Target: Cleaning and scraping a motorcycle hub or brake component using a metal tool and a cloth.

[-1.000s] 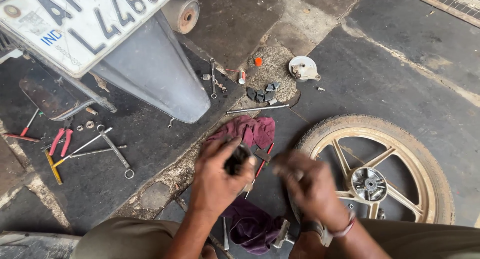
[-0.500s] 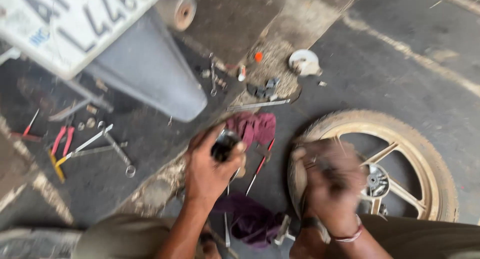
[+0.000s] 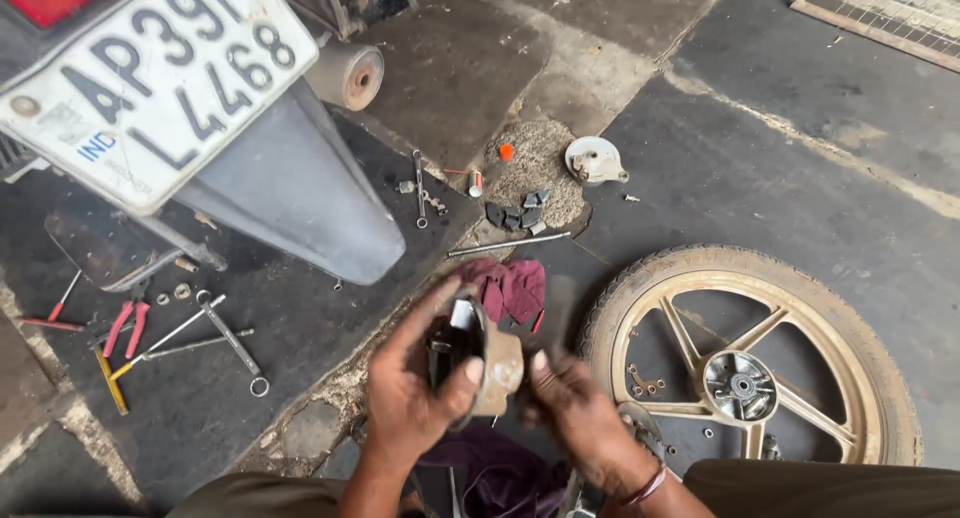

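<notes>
My left hand [image 3: 420,388] clamps a round, grimy metal brake plate [image 3: 478,356] at six o'clock; my blurred right hand [image 3: 580,413] presses its edge, seemingly cleaning it; next comes turning it steadily

One alloy wheel [image 3: 745,363] lying flat. One maroon rag [image 3: 512,288] just left of the wheel. One round plate [image 3: 594,161] beyond the wheel. One red-handled pliers [image 3: 127,325] far left of the wheel.

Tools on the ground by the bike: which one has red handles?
The pliers, lying left of the long spanners. Their two handles are red; the spanners are bare grey metal, and the screwdriver beside them has a yellow handle.
</notes>
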